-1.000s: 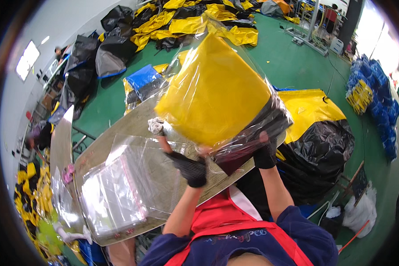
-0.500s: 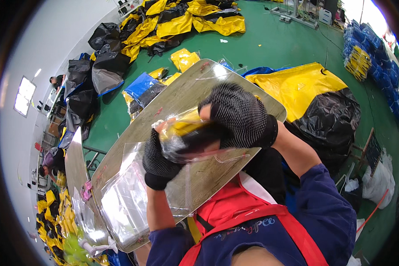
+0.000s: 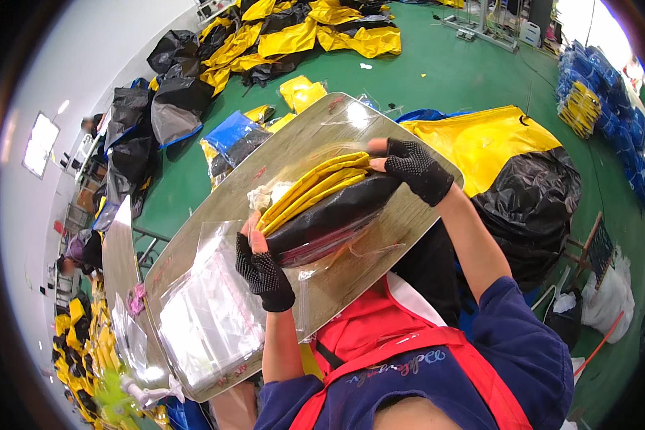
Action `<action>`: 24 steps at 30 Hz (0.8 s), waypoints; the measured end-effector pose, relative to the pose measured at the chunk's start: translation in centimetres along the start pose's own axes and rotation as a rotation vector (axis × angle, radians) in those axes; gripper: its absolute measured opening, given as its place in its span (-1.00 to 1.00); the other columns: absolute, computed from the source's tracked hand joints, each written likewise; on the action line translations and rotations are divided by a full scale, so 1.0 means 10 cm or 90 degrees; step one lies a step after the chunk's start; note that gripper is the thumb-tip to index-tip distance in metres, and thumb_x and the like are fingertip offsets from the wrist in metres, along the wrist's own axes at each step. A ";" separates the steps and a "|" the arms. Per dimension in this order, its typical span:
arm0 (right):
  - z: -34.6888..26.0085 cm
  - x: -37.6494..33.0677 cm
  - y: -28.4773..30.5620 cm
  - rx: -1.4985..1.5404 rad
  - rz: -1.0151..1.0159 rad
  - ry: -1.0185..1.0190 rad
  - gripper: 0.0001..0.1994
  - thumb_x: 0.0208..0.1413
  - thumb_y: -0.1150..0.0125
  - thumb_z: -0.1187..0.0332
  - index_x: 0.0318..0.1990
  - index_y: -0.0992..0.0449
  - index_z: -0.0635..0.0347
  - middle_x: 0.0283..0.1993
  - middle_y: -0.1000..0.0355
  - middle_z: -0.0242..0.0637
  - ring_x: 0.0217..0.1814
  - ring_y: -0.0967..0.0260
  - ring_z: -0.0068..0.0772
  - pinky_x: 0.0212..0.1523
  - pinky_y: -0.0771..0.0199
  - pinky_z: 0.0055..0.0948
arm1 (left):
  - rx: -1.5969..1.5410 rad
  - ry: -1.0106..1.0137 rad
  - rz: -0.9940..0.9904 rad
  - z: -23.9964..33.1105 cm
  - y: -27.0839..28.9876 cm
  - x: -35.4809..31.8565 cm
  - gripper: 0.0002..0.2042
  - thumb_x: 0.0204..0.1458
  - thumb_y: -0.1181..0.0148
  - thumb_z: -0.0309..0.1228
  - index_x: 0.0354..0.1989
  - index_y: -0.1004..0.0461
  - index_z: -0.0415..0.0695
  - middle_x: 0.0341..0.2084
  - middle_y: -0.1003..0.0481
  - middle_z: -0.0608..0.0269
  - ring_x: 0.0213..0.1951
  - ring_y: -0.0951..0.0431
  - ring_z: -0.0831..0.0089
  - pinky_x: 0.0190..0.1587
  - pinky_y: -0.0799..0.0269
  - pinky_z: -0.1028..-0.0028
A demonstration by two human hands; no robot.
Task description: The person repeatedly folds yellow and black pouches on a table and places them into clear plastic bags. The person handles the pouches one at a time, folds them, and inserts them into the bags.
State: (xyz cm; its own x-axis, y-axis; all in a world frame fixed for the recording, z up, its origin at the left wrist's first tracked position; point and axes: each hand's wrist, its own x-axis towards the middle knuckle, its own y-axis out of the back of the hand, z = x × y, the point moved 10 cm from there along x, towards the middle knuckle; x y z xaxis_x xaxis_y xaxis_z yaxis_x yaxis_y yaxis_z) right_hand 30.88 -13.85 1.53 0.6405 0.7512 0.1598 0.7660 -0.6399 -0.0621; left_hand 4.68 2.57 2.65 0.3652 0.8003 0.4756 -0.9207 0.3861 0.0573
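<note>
A folded yellow and black sheet bundle [image 3: 328,209] spans between my hands above the table, its yellow folds on the far side and the black part nearer me. Clear plastic [image 3: 340,247] shows along its near edge; how far it wraps around the bundle I cannot tell. My left hand [image 3: 264,271], in a black dotted fingerless glove, grips the left end. At the right end, my right hand [image 3: 414,172], gloved alike, pinches the yellow folds between thumb and fingers. Beside my left hand lies a stack of clear plastic bags [image 3: 204,319].
The wood-grain table [image 3: 423,229] runs diagonally before me. A crumpled white cloth [image 3: 260,196] lies behind the bundle. Packed bundles [image 3: 235,140] sit on the green floor beyond. A large yellow and black sheet [image 3: 505,150] lies at right. Other people [image 3: 86,247] are far left.
My right hand has moved right and away from over the bundle to its right end. The bundle now stretches longer, its yellow folds in view. My left hand has shifted slightly right.
</note>
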 end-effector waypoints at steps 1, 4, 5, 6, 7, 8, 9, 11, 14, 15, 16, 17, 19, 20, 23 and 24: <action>0.02 0.03 -0.05 -0.068 -0.083 -0.028 -0.78 0.04 -0.21 0.35 -0.24 -0.55 0.32 -0.28 -0.52 -0.36 -0.18 -0.41 -0.61 -0.06 -0.37 -0.60 | 0.071 -0.018 0.027 0.07 0.04 -0.02 -0.58 0.26 0.16 -0.18 -0.03 -0.47 -0.29 -0.12 -0.50 0.12 -0.06 -0.44 0.39 0.05 -0.29 0.42; -0.16 0.13 -0.01 -0.169 -0.021 -0.015 -0.75 0.09 -0.23 0.28 -0.28 -0.60 0.33 -0.35 -0.55 -0.33 -0.31 -0.42 -0.61 -0.21 -0.40 -0.61 | 0.102 -0.016 0.006 0.26 0.08 0.03 -0.59 0.28 0.19 -0.22 -0.08 -0.50 -0.31 -0.16 -0.53 0.12 -0.09 -0.46 0.40 0.05 -0.29 0.42; -0.34 0.06 0.01 -0.056 0.019 0.127 -0.76 0.10 -0.21 0.28 -0.32 -0.60 0.34 -0.39 -0.55 -0.33 -0.34 -0.41 -0.60 -0.25 -0.40 -0.59 | 0.116 -0.032 -0.010 0.33 0.10 0.04 -0.58 0.29 0.20 -0.22 -0.08 -0.50 -0.31 -0.16 -0.53 0.12 -0.10 -0.47 0.39 0.05 -0.29 0.42; -0.79 -0.06 -0.11 -0.089 0.083 0.236 -0.79 0.14 -0.18 0.32 -0.31 -0.60 0.32 -0.39 -0.55 -0.33 -0.34 -0.41 -0.59 -0.25 -0.41 -0.59 | 0.125 -0.071 0.061 0.59 0.31 0.06 -0.57 0.30 0.23 -0.22 -0.12 -0.51 -0.33 -0.15 -0.53 0.10 -0.09 -0.49 0.36 0.07 -0.30 0.40; -1.11 -0.18 -0.14 -0.089 0.119 0.291 -0.80 0.17 -0.15 0.34 -0.31 -0.60 0.31 -0.38 -0.55 -0.32 -0.32 -0.41 -0.58 -0.22 -0.41 -0.57 | 0.051 -0.095 0.088 0.74 0.48 0.12 -0.54 0.30 0.25 -0.17 -0.11 -0.49 -0.34 -0.14 -0.52 0.02 -0.09 -0.52 0.29 0.06 -0.35 0.35; -1.39 -0.27 -0.15 -0.159 0.168 0.371 -0.79 0.18 -0.15 0.33 -0.29 -0.59 0.32 -0.35 -0.55 -0.31 -0.31 -0.41 -0.57 -0.21 -0.42 -0.56 | -0.001 -0.058 0.076 0.90 0.49 0.21 -0.49 0.29 0.24 -0.08 -0.08 -0.44 -0.35 -0.15 -0.51 -0.08 -0.09 -0.53 0.21 0.05 -0.39 0.29; -1.50 -0.27 -0.24 -0.127 0.152 0.356 -0.80 0.18 -0.13 0.34 -0.29 -0.55 0.34 -0.37 -0.53 -0.34 -0.31 -0.42 -0.55 -0.21 -0.42 -0.55 | 0.002 -0.063 0.050 0.98 0.51 0.32 -0.44 0.26 0.24 0.01 -0.06 -0.41 -0.32 -0.20 -0.51 -0.16 -0.22 -0.58 0.19 -0.04 -0.46 0.27; -1.93 -0.60 -0.36 -0.223 0.187 0.530 -0.80 0.21 -0.09 0.34 -0.32 -0.48 0.32 -0.42 -0.49 -0.30 -0.42 -0.44 -0.55 -0.32 -0.44 -0.58 | -0.060 -0.007 0.009 1.13 0.59 0.28 -0.41 0.21 0.24 0.11 -0.14 -0.41 -0.28 -0.33 -0.54 -0.13 -0.43 -0.59 0.25 -0.28 -0.52 0.36; -1.81 -0.43 -0.37 0.036 0.135 0.343 -0.73 0.27 0.01 0.24 -0.38 -0.39 0.25 -0.57 -0.37 -0.33 -0.59 -0.37 -0.60 -0.57 -0.33 -0.62 | 0.039 0.128 0.077 1.17 0.79 0.39 -0.44 0.14 0.20 0.20 -0.30 -0.41 -0.13 -0.59 -0.50 0.13 -0.70 -0.43 0.46 -0.66 -0.32 0.54; -1.61 -0.23 -0.40 0.009 0.099 0.272 -0.70 0.28 0.03 0.19 -0.40 -0.38 0.23 -0.62 -0.32 -0.37 -0.64 -0.31 -0.62 -0.63 -0.25 -0.61 | -0.012 0.250 0.017 0.91 0.71 0.41 -0.48 0.15 0.17 0.18 -0.28 -0.44 -0.06 -0.62 -0.47 0.20 -0.71 -0.40 0.52 -0.65 -0.30 0.56; -1.43 -0.05 -0.45 -0.025 0.060 0.204 -0.67 0.29 0.06 0.15 -0.41 -0.37 0.21 -0.66 -0.27 -0.41 -0.69 -0.26 -0.64 -0.70 -0.17 -0.61 | -0.014 0.271 -0.031 0.73 0.60 0.46 -0.49 0.15 0.16 0.18 -0.25 -0.46 -0.05 -0.61 -0.47 0.21 -0.69 -0.41 0.52 -0.64 -0.30 0.57; -1.10 0.14 -0.45 -0.084 0.045 0.179 -0.67 0.27 0.04 0.16 -0.43 -0.39 0.21 -0.67 -0.24 -0.44 -0.70 -0.22 -0.62 -0.67 -0.19 -0.56 | -0.018 0.286 -0.082 0.50 0.46 0.50 -0.49 0.15 0.15 0.18 -0.21 -0.48 -0.04 -0.60 -0.46 0.21 -0.68 -0.42 0.51 -0.63 -0.30 0.58; -0.19 0.49 -0.40 -0.109 0.023 0.108 -0.69 0.24 0.01 0.18 -0.44 -0.41 0.22 -0.60 -0.32 -0.38 -0.52 -0.31 -0.53 -0.43 -0.31 -0.51 | -0.060 0.399 -0.195 -0.38 0.29 0.45 -0.48 0.17 0.14 0.13 -0.14 -0.48 -0.09 -0.50 -0.51 0.17 -0.64 -0.47 0.46 -0.59 -0.33 0.56; 0.30 0.66 -0.29 -0.193 0.056 0.185 -0.69 0.23 0.03 0.21 -0.46 -0.41 0.25 -0.56 -0.36 -0.28 -0.43 -0.36 -0.42 -0.35 -0.33 -0.44 | -0.109 0.424 -0.218 -0.83 0.16 0.41 -0.47 0.17 0.14 0.12 -0.12 -0.47 -0.14 -0.45 -0.52 0.13 -0.56 -0.51 0.40 -0.51 -0.39 0.51; 1.25 0.88 -0.38 -0.326 0.056 0.093 -0.70 0.20 0.02 0.20 -0.46 -0.43 0.23 -0.48 -0.41 -0.07 -0.42 -0.36 -0.08 -0.31 -0.34 -0.29 | -0.321 0.593 -0.101 -2.35 0.23 0.12 -0.46 0.18 0.10 0.09 -0.08 -0.42 -0.23 -0.34 -0.54 0.04 -0.34 -0.58 0.24 -0.24 -0.52 0.31; 1.36 0.93 -0.37 -0.351 0.047 0.067 -0.69 0.20 0.02 0.19 -0.47 -0.43 0.23 -0.46 -0.42 -0.04 -0.40 -0.37 -0.04 -0.31 -0.34 -0.27 | -0.406 0.590 -0.101 -2.43 0.16 0.14 -0.44 0.15 0.07 0.11 -0.08 -0.40 -0.23 -0.31 -0.53 0.04 -0.26 -0.57 0.17 -0.14 -0.51 0.22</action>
State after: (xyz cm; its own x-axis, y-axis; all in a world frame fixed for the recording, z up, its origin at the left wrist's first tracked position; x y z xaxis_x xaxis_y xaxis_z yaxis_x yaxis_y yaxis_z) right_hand 34.82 -2.29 -10.18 0.6607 0.6989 0.2739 0.5590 -0.7016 0.4419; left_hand 7.04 15.48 -17.89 0.6767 0.6501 -0.3456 -0.7139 0.4645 -0.5241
